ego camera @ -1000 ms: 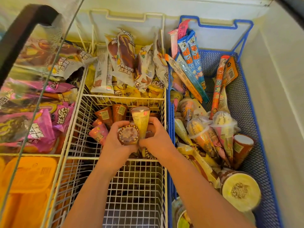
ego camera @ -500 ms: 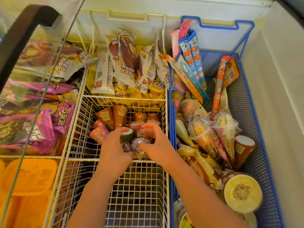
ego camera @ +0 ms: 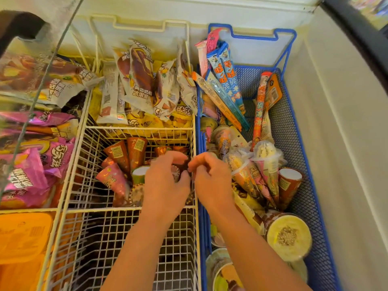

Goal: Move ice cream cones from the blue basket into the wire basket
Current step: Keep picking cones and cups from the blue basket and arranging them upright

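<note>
Both hands (ego camera: 165, 181) over wire basket (ego camera: 134, 208).

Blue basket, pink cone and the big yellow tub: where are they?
Blue basket (ego camera: 302, 156), head view, on its mesh right wall.
Pink cone (ego camera: 112, 178), head view, middle of its wrapper.
Yellow tub (ego camera: 288, 236), head view, centre of its lid.

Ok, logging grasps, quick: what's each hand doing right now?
Left hand: curled around a cone top in the wire basket.
Right hand: fingers pinched, contents unclear.
</note>
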A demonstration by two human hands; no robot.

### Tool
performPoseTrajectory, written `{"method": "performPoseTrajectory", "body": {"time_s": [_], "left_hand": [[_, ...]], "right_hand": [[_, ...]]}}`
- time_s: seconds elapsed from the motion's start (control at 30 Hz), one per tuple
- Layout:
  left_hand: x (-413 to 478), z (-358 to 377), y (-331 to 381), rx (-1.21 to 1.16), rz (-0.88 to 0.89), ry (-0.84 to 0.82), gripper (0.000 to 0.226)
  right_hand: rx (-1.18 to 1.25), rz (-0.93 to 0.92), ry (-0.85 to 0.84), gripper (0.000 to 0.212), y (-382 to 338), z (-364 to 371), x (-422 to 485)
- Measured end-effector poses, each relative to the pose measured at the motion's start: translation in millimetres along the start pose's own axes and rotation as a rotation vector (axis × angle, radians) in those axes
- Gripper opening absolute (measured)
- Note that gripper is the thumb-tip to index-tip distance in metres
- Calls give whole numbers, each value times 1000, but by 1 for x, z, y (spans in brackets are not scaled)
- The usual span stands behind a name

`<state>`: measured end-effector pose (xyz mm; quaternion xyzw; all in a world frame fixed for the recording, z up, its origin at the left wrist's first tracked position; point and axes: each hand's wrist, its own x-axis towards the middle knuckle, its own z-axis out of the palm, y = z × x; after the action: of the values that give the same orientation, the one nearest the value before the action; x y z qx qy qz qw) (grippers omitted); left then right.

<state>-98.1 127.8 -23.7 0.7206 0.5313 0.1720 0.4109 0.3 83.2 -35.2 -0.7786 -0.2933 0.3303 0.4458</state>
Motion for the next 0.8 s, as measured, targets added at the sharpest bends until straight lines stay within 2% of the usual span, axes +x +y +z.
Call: {"method": "performPoseTrajectory", "body": {"time_s": [0.13,0.23,0.33,0.43,0.53,0.63,0.7,0.8], "left_hand": [[0,32,27,-80,20,-76,40],[-7,59,45,-118,24,-116,30],[-18,91,60,-127,-18,-176,14],[-29,122,71,-60,-97,-307,10],[-37,148,76,-1,-157,-379,20],[-41,167,80,19,-208,-398,27],[-42,174,78,52,-237,-401,14],[-45,178,73,116,-239,-393,11]], "right_hand": [[-42,-7,71,28,5,-31,-2],[-93,23,174,21,20,-60,-8],[-174,78,373,15,43,-91,-16],[-176,240,509,33,66,-122,-24],[-176,403,470,57,85,-146,-26],[-216,406,369,69,91,-157,-20],[-227,390,312,77,92,-159,-14],[-240,389,218,84,92,-159,-6]]}}
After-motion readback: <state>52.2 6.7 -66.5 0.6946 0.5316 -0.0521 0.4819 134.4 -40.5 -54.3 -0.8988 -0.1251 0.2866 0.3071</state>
